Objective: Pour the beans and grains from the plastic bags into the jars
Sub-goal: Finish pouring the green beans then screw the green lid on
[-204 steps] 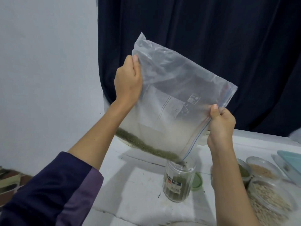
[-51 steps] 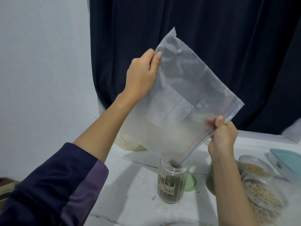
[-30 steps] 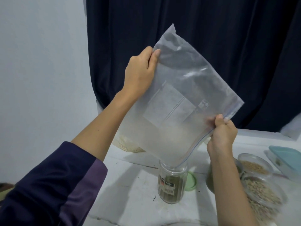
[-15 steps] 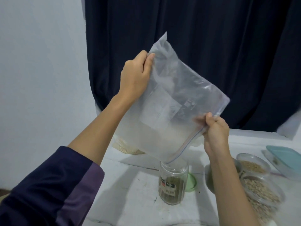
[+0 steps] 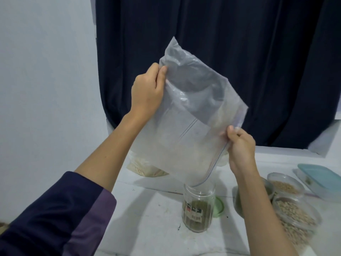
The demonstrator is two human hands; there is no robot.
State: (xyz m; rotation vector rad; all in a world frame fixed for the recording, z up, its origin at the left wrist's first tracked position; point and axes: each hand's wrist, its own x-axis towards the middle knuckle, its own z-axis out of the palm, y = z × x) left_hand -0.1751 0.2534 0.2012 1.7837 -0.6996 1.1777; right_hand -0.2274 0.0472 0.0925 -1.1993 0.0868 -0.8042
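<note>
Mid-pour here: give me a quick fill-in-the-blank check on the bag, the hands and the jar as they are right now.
1. Both hands hold the plastic bag; its lowest corner points down into the mouth of the glass ____.
2. The left hand grips the bag's upper edge, and the right hand pinches the edge with the ____ strip.
3. Behind the jar lies a lid coloured ____.
4. The jar stands ____ on the white table.

Missing words: jar; zip; green; upright
</note>
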